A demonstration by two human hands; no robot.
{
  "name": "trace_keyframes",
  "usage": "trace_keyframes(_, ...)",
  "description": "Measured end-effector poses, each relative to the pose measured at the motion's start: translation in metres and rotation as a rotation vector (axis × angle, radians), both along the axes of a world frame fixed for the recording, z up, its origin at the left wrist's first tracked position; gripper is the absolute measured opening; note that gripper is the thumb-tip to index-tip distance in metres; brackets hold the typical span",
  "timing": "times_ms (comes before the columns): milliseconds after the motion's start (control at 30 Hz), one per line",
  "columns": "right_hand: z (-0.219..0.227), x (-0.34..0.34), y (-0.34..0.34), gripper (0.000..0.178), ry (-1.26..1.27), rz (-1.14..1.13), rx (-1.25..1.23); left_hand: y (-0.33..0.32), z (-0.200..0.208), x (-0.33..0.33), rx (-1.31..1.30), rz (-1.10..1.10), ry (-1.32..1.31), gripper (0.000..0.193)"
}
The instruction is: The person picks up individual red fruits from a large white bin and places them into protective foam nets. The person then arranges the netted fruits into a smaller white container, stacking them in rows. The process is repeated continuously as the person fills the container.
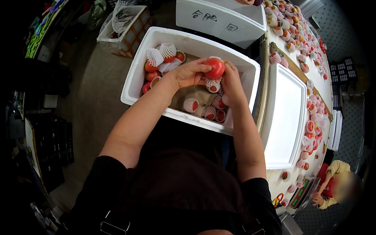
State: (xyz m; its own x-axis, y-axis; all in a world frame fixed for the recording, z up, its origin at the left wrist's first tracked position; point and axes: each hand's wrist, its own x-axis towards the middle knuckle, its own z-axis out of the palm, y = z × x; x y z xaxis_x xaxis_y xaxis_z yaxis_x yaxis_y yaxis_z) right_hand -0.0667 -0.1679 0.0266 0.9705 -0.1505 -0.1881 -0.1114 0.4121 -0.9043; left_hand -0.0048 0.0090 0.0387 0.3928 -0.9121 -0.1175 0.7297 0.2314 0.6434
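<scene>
A bare red tomato [215,68] is held up over a white foam box [131,84]. My left hand [190,73] is closed on its left side, thumb lying across the front. From the right, my right hand [232,80] grips the same tomato with bent fingers, partly hidden behind it. A bit of white shows at the tomato's top edge. Just under it is a netted tomato [213,85]; whether a hand touches it I cannot tell. Inside the box, several tomatoes in white foam nets [191,105] lie toward the near right, and bare tomatoes [151,76] mix with netted ones at the left.
To the right, a white foam lid [285,117] lies on a long table strewn with netted tomatoes [311,127]. Another foam box [223,23] stands beyond mine. A patterned carton [129,43] sits at the far left. A person [333,180] is by a scale [300,194].
</scene>
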Motion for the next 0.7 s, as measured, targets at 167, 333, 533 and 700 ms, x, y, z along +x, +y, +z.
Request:
trace_keyframes(167, 0.008, -0.005, 0.012, 0.010, -0.234, -0.182, -0.621, -0.008, -0.012, -0.003, 0.453, 0.211, -0.315, 0.058)
trace_keyframes(333, 0.012, -0.008, 0.005, 0.030, -0.159, -0.148, -0.514, -0.014, -0.020, -0.002, 0.538, 0.277, -0.258, 0.049)
trace_keyframes(533, 0.021, -0.012, 0.014, 0.060, -0.242, 0.043, -1.087, -0.014, -0.022, 0.002, 0.427, 0.083, -0.090, 0.061)
trace_keyframes(700, 0.045, 0.011, -0.064, 0.050, 0.014, -0.273, 0.242, -0.009, -0.009, 0.001, 0.453, 0.087, -0.192, 0.065)
